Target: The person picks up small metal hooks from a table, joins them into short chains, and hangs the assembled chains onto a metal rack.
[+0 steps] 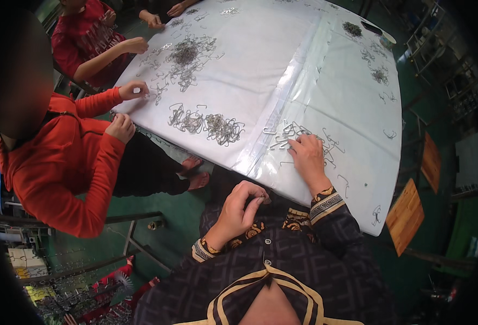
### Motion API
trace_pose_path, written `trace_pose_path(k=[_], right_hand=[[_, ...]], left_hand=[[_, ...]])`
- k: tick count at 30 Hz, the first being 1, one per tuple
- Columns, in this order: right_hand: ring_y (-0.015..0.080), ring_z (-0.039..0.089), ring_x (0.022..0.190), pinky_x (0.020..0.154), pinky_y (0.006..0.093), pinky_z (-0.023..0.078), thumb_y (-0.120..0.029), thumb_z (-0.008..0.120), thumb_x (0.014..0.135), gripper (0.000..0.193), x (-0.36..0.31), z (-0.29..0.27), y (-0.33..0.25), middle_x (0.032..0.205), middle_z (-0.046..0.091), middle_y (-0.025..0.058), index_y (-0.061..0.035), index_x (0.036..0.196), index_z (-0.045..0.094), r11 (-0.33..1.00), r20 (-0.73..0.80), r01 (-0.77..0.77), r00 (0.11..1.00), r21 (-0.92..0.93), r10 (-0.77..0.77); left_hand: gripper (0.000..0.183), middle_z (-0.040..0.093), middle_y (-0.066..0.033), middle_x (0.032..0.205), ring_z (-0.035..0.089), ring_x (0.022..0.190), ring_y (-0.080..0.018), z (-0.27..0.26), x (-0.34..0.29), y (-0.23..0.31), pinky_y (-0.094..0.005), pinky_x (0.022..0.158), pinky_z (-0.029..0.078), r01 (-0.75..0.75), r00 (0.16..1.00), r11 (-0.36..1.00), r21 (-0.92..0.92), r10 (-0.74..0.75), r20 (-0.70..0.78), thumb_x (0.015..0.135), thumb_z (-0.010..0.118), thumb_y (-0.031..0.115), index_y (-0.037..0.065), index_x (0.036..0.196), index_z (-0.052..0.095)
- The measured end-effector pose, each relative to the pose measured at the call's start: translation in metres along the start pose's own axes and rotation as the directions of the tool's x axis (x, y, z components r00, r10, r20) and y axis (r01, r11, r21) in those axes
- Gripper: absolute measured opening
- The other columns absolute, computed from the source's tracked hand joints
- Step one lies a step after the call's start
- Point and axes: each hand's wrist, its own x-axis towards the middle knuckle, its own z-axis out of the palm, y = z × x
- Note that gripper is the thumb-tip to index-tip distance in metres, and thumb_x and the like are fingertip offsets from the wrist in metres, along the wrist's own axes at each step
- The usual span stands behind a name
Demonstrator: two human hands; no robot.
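Observation:
My right hand (308, 158) reaches over a loose pile of bent metal wire hooks (331, 145) near the table's front edge. Its thumb and fingers come together at the left side of that pile, pinching at a wire hook. In front of my body, just off the table edge, my left hand (239, 207) is closed, thumb against curled fingers. Whatever sits between those fingertips is too small and dark to make out. One hook (269, 130) lies apart on the left of the pile, and another (344, 185) lies to the right of my right wrist.
The white, plastic-covered table (260, 65) bears more hook heaps: a double one (223, 129) to the left, a large one (187, 54) farther off, others at far right. A person in a red-orange jacket (65, 162) stands at left; others work beyond. Wooden boards (405, 216) are at right.

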Motion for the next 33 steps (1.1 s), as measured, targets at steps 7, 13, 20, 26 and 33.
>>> trace_pose_path(k=[7,13,20,26,33], right_hand=[[0.0237,0.058,0.081,0.075,0.0369,0.044,-0.006,0.069,0.080,0.006,-0.006,-0.001,-0.003,0.079,0.063,0.0066,-0.0061,0.086,0.071,0.959,-0.036,-0.188,0.979,0.213,0.201],[0.0217,0.065,0.072,0.062,0.0319,0.050,-0.004,0.068,0.083,0.009,-0.028,-0.054,-0.063,0.080,0.068,0.0103,-0.0001,0.090,0.071,0.698,0.100,-0.299,0.945,0.651,0.312],[0.0255,0.060,0.072,0.063,0.0343,0.048,0.001,0.069,0.078,0.010,-0.042,-0.067,-0.092,0.078,0.066,0.0089,-0.0032,0.087,0.069,0.750,0.039,-0.216,0.968,0.625,0.246],[0.0269,0.059,0.072,0.067,0.0356,0.046,0.002,0.070,0.077,0.012,-0.044,-0.067,-0.096,0.080,0.066,0.0075,-0.0041,0.088,0.068,0.807,-0.040,-0.090,0.989,0.584,0.140],[0.0293,0.063,0.070,0.062,0.0352,0.049,0.004,0.067,0.080,0.013,-0.052,-0.070,-0.096,0.081,0.065,0.0117,-0.0011,0.092,0.067,0.739,0.031,-0.162,0.982,0.654,0.187]], left_hand=[[0.007,0.063,-0.0120,0.091,0.062,0.084,-0.0184,0.005,0.002,-0.012,-0.0291,0.078,0.049,0.012,1.000,1.000,0.013,-0.012,0.017,0.088,0.054,-0.006,-0.001,0.093,0.053],[0.008,0.062,-0.0109,0.088,0.061,0.082,-0.0242,0.016,0.005,-0.019,-0.0326,0.076,0.047,0.031,0.999,0.994,0.106,-0.030,-0.015,0.086,0.059,-0.003,0.000,0.094,0.057],[0.013,0.059,-0.0098,0.083,0.057,0.078,-0.0293,0.018,0.006,-0.016,-0.0367,0.072,0.043,0.017,0.998,0.994,0.109,-0.011,-0.056,0.082,0.064,0.000,0.002,0.094,0.057],[0.012,0.064,-0.0112,0.084,0.062,0.077,-0.0278,0.005,0.005,-0.013,-0.0347,0.071,0.047,0.045,0.999,0.996,0.078,-0.046,0.017,0.082,0.067,0.002,0.001,0.093,0.062],[0.009,0.071,-0.0115,0.088,0.067,0.080,-0.0180,-0.022,0.041,-0.024,-0.0299,0.073,0.052,0.174,0.981,0.973,0.151,-0.185,0.059,0.086,0.066,0.001,-0.003,0.094,0.070]])
